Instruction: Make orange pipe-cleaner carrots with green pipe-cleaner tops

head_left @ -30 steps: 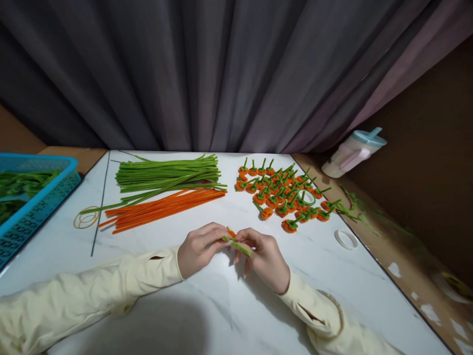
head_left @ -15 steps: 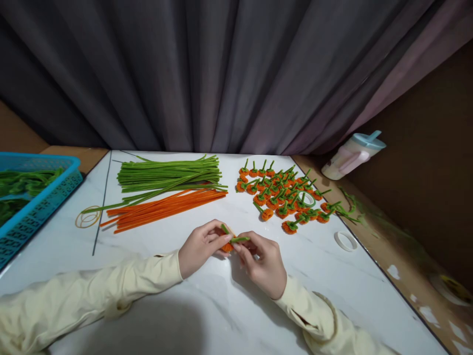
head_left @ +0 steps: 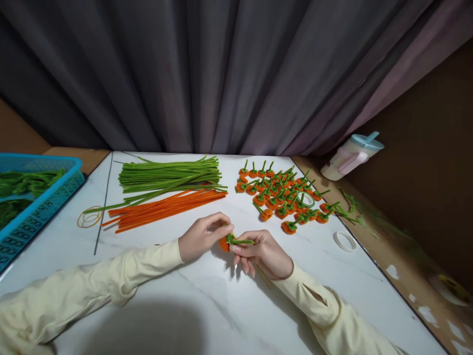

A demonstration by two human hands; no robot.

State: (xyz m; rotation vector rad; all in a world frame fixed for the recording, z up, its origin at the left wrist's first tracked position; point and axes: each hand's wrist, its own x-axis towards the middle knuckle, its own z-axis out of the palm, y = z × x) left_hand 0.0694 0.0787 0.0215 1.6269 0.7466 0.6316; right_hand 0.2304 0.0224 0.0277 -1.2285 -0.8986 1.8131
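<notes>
Between my hands, over the middle of the table, is a small orange pipe-cleaner pumpkin (head_left: 223, 244) with green pipe cleaner on top. My left hand (head_left: 203, 235) pinches the green part from the upper left with thumb and forefinger. From the right, my right hand (head_left: 263, 251) grips the pumpkin's side and a green end that points right; its lower fingers curl underneath. The fingers partly hide the piece. To the left lie a bundle of green pipe cleaners (head_left: 170, 175) and a bundle of orange pipe cleaners (head_left: 166, 209). Many similar finished-looking pumpkins (head_left: 273, 203) stand on the right.
A white tape ring (head_left: 345, 241) lies near the right edge, and another tape roll (head_left: 306, 199) sits among the pumpkins. Rubber bands (head_left: 89, 217) lie at left beside a blue basket (head_left: 55, 197) holding green pieces. A lidded cup (head_left: 353, 157) stands at back right.
My left fingers have shifted up to the green part. My right hand has turned, its lower fingers now reaching down, and the pumpkin has tilted.
</notes>
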